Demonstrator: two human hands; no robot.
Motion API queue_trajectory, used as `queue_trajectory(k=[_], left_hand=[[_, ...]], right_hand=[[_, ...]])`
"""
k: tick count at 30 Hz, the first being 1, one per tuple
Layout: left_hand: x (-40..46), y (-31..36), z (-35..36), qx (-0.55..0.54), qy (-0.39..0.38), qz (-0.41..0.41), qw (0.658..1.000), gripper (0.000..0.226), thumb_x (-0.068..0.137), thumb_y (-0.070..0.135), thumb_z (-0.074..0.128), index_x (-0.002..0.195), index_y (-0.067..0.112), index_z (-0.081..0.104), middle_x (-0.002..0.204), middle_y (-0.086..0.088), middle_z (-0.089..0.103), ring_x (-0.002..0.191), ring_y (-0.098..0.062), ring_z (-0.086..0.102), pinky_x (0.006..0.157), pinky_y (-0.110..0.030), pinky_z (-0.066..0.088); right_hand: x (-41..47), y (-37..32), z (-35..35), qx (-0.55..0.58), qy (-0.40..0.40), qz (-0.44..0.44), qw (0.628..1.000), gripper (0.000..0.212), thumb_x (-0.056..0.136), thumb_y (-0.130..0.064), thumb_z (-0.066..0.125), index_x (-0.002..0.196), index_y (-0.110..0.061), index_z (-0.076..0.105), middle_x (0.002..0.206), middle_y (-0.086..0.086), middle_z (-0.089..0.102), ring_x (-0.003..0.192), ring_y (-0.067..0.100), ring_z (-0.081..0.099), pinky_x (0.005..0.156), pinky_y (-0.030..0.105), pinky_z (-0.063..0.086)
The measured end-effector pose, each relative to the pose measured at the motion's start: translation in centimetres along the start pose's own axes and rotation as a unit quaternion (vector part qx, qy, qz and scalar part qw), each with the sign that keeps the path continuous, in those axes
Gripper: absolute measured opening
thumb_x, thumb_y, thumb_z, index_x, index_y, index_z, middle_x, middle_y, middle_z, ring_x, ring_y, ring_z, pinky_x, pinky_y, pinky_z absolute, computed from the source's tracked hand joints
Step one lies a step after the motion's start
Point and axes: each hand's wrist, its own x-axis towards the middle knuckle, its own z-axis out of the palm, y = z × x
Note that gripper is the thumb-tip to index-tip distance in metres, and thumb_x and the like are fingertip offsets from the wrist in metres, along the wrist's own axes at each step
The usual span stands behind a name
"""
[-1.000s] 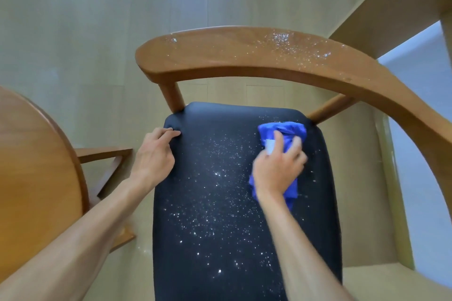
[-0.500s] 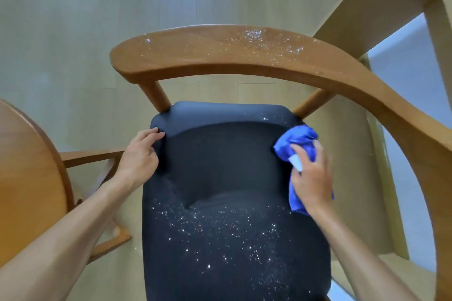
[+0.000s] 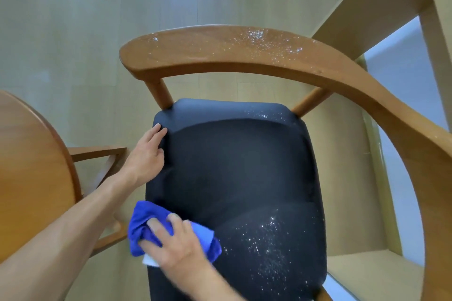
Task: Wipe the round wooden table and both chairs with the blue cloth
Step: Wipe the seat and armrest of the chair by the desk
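Note:
A wooden chair with a black seat (image 3: 239, 166) stands below me. Its curved wooden backrest (image 3: 220, 54) carries white specks near the top right. My right hand (image 3: 176, 249) presses the bunched blue cloth (image 3: 139, 225) onto the seat's near left edge. My left hand (image 3: 146, 156) rests flat on the seat's left side, fingers spread, holding nothing. The far and middle parts of the seat look dark and free of specks; white specks still lie on the near right part (image 3: 271, 244) and along the far edge. The round wooden table (image 3: 31, 166) fills the left edge.
Pale wooden floor lies all around the chair. A light wooden shelf or frame (image 3: 381, 7) runs along the right side, close behind the chair's arm. The table's wooden base struts (image 3: 102, 154) show between table and chair.
My right hand has swept the blue cloth from the seat's far right corner across and down to its near left edge, clearing specks from the middle. My left hand stayed in place.

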Motion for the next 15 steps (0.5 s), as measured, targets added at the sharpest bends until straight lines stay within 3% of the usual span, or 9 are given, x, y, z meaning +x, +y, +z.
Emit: queue_trajectory(k=[2,3,5,8,10,12,14,15], left_hand=[[-0.3,-0.1,0.0,0.032,-0.025,0.010,0.999,0.059,0.094,0.009,0.045,0.150,0.014,0.027,0.160,0.003,0.012,0.147,-0.015,0.012,0.117,-0.029,0.016],[-0.6,-0.1,0.1,0.048,-0.031,0.012,0.998,0.062,0.094,0.013,0.047,0.151,0.014,0.024,0.161,0.002,0.008,0.147,-0.016,0.009,0.117,-0.032,0.016],[-1.4,0.1,0.3,0.090,-0.030,0.025,0.995,0.066,0.092,0.020,0.051,0.151,0.016,0.020,0.161,-0.001,0.003,0.147,-0.020,0.005,0.117,-0.036,0.019],[-2.7,0.4,0.9,0.198,-0.023,0.098,0.975,0.070,0.091,0.029,0.053,0.151,0.018,0.020,0.160,-0.011,0.001,0.146,-0.030,0.001,0.119,-0.039,0.012],[-3.2,0.3,1.1,0.251,-0.021,0.136,0.958,0.068,0.092,0.032,0.051,0.152,0.019,0.020,0.160,-0.013,0.003,0.147,-0.032,0.001,0.120,-0.039,0.008],[-3.4,0.3,1.3,0.263,-0.028,0.140,0.954,0.067,0.094,0.033,0.048,0.152,0.021,0.019,0.160,-0.012,0.002,0.147,-0.031,0.000,0.120,-0.037,0.007],[-3.2,0.3,1.4,0.257,-0.030,0.135,0.957,0.067,0.094,0.032,0.048,0.152,0.021,0.018,0.160,-0.010,0.001,0.147,-0.030,0.000,0.119,-0.036,0.006],[-3.1,0.4,1.4,0.254,-0.032,0.133,0.958,0.067,0.094,0.031,0.049,0.152,0.021,0.018,0.160,-0.010,0.000,0.147,-0.030,-0.001,0.119,-0.035,0.005]], right_hand=[[-1.3,6.3,-2.9,-0.013,-0.038,-0.042,0.998,0.025,0.084,-0.009,0.051,0.085,-0.028,0.068,0.116,0.005,0.055,0.077,0.030,0.062,0.060,0.031,0.047],[-2.2,10.1,-4.3,-0.007,-0.019,0.003,1.000,0.025,0.083,-0.014,0.052,0.090,-0.029,0.070,0.116,0.005,0.060,0.082,0.031,0.063,0.065,0.034,0.051],[-4.2,17.7,-6.8,0.003,0.032,0.180,0.983,0.023,0.088,-0.024,0.056,0.106,-0.035,0.066,0.114,0.002,0.062,0.101,0.031,0.060,0.081,0.038,0.050],[-6.5,22.7,-8.7,-0.006,0.129,0.432,0.892,0.030,0.092,-0.020,0.056,0.119,-0.034,0.056,0.115,-0.003,0.048,0.112,0.031,0.049,0.087,0.030,0.036],[-5.6,21.5,-7.6,-0.026,0.186,0.506,0.842,0.042,0.087,-0.002,0.054,0.125,-0.018,0.058,0.132,0.013,0.045,0.112,0.042,0.047,0.091,0.043,0.039],[-3.7,17.4,-5.5,-0.040,0.199,0.540,0.817,0.036,0.087,-0.003,0.056,0.121,-0.011,0.061,0.134,0.021,0.046,0.106,0.047,0.048,0.088,0.047,0.037],[-1.9,11.0,-3.7,-0.012,0.203,0.519,0.830,0.023,0.090,-0.016,0.059,0.113,-0.012,0.064,0.120,0.019,0.056,0.100,0.044,0.051,0.083,0.041,0.036],[-1.4,7.3,-2.7,0.008,0.187,0.479,0.858,0.022,0.088,-0.013,0.060,0.109,-0.014,0.065,0.115,0.017,0.059,0.097,0.042,0.054,0.079,0.040,0.039]])
